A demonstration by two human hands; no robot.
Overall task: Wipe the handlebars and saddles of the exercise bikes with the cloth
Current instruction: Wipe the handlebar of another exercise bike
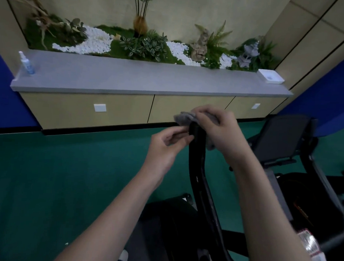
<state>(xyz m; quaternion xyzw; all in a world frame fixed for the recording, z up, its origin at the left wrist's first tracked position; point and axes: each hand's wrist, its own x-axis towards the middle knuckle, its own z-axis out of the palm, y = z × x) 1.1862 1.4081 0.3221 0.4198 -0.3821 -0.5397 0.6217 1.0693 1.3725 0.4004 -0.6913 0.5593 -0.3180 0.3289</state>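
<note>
Green floor (65, 164) lies below; my right hand (220, 133) clutches the cloth (184, 118) over the handlebar (197, 167) top end. My left hand (164, 148) curls beside it, its hold unclear.

One wide-angle camera sits on the person's head and looks forward and down. The left hand (166, 144) and the right hand (223, 131) reach up from the bottom edge and meet just right of centre, near the lens, at the cloth (184, 117) over the end of a black handlebar (197, 161). Green floor (65, 174) fills the lower left. A grey counter (142, 79) crosses the upper half, farther off, and the walls at the upper corners lean inward.
</note>
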